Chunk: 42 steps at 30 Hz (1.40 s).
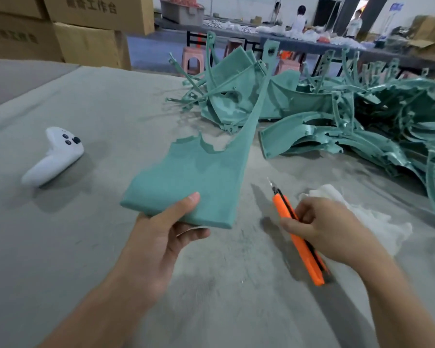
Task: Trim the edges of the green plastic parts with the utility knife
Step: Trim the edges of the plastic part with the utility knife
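Note:
My left hand [158, 227] grips the near edge of a green plastic part [199, 177], thumb on top, and holds it above the table. The part is a flat curved panel with a jagged far edge and one long arm that rises toward the pile. My right hand [324, 227] is closed around an orange utility knife [296, 234] to the right of the part. Its short blade points up and away, apart from the plastic. A large pile of green plastic parts [337, 114] lies at the far right of the table.
The grey cloth-covered table [86, 247] holds a white game-style controller [55, 156] at the left and a crumpled white cloth [362, 217] under my right hand. Cardboard boxes [86, 33] stand at the back left. Pink stools, a long bench and people stand far behind.

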Motion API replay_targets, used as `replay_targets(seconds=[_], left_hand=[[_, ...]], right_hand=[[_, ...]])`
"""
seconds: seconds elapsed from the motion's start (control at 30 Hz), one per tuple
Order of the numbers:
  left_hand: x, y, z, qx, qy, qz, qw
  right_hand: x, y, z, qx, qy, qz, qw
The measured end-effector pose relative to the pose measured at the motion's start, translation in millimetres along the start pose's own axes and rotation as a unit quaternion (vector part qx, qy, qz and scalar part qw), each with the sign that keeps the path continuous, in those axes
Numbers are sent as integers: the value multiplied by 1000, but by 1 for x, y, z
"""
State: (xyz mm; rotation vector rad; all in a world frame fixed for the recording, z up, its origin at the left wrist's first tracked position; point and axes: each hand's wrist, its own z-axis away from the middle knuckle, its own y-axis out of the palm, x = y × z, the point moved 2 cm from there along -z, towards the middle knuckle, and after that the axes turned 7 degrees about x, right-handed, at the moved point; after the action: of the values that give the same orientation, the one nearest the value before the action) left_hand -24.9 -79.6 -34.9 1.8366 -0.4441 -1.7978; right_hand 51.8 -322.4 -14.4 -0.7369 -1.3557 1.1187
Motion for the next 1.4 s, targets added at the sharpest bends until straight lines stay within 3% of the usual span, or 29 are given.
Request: replay_targets(seconds=[0.07, 0.13, 0.2, 0.3, 0.37, 0.43, 0.63, 0.73, 0.8, 0.83, 0.87, 0.93, 1.0, 1.07, 1.13, 1.27, 1.4], left_hand=[[1, 2, 2, 3, -23, 32, 999], [3, 4, 4, 8, -45, 55, 997], [4, 5, 6, 17, -55, 62, 996], [4, 7, 8, 23, -56, 44, 997], [5, 8, 9, 28, -59, 32, 997], [5, 7, 9, 35, -62, 17, 997], [5, 9, 10, 58, -75, -3, 996], [4, 7, 9, -58, -13, -38, 997], [-5, 2, 9, -186, 120, -154, 963], [-13, 1, 11, -208, 212, -247, 922], [-20, 1, 14, -182, 304, -347, 868], [-26, 6, 17, -43, 404, -531, 743], [-20, 12, 18, 94, 409, -668, 615], [-8, 16, 19, 151, 387, -733, 538], [-1, 19, 22, 151, 394, -736, 530], [-4, 14, 23, 56, 437, -696, 567], [-7, 2, 18, -33, 422, -676, 603]], right_hand=[[2, -5, 1, -88, -27, -111, 990], [6, -10, 4, -114, -50, -281, 951], [9, -10, 5, -100, -67, -426, 896], [19, -1, 7, -56, -73, -510, 855], [29, 6, 8, -12, -71, -586, 807], [39, 13, 12, 20, -72, -622, 779], [56, 33, 18, 8, -81, -617, 783], [57, 35, 17, -21, -57, -639, 767], [54, 33, 16, -48, -36, -656, 752], [53, 33, 16, -57, -28, -661, 748], [52, 32, 15, -62, -22, -664, 745], [52, 31, 16, -59, -16, -668, 742], [53, 30, 16, -47, -23, -675, 736], [56, 30, 18, -25, -40, -681, 730], [61, 31, 21, 11, -64, -671, 738], [71, 32, 27, 58, -106, -637, 761], [64, 26, 28, 4, -124, -576, 808]])
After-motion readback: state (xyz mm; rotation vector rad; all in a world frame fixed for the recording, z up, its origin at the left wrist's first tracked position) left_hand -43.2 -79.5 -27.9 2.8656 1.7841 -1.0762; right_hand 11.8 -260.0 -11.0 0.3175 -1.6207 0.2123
